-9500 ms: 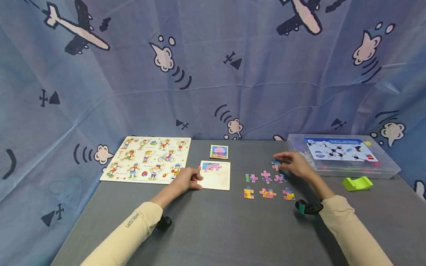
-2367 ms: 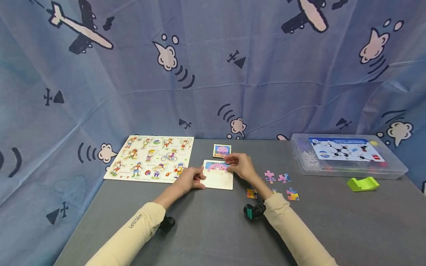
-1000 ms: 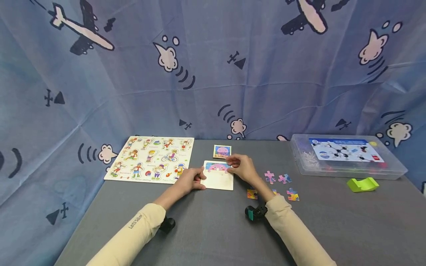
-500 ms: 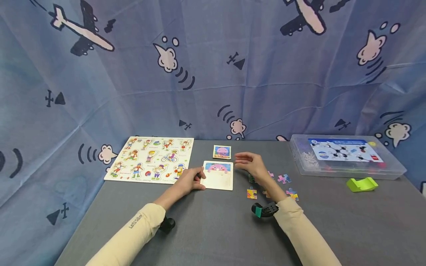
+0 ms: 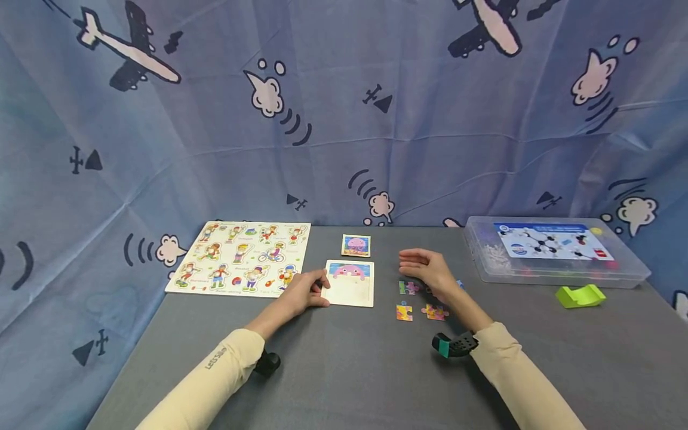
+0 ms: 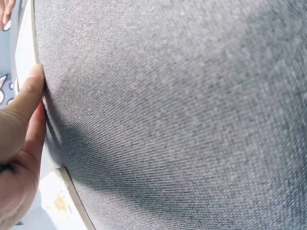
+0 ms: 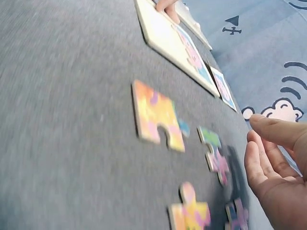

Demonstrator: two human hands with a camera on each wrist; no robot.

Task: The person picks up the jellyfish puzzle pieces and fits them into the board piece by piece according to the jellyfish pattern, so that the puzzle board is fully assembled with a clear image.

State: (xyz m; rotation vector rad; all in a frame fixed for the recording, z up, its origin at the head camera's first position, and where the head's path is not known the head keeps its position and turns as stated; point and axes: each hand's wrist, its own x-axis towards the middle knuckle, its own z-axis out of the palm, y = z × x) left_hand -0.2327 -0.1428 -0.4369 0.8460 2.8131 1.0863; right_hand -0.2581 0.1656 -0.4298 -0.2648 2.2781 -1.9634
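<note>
My left hand (image 5: 301, 295) holds the left edge of a cream jigsaw tray (image 5: 349, 294), thumb and fingertips at its rim in the left wrist view. Along the tray's top lies a joined row of puzzle pieces (image 5: 349, 271) showing a pink creature on blue. My right hand (image 5: 430, 273) hovers over loose pieces to the right of the tray, fingers extended and nothing between them. Below it lie a green-and-pink piece (image 5: 409, 288), a yellow corner piece (image 7: 156, 117) and a yellow-pink piece (image 5: 434, 312). Other pieces are partly hidden by the hand and forearm.
A small card picturing a pink creature (image 5: 356, 245) lies behind the tray. A large board with cartoon children (image 5: 242, 257) is at the left. At the right stand a clear plastic case (image 5: 559, 275) and a lime-green block (image 5: 580, 297). A patterned curtain (image 5: 344, 149) backs the table.
A third top-row piece has gone into the tray since the oldest frame. The right hand has let go and moved right, over the loose pieces. The left hand stays at the tray's edge.
</note>
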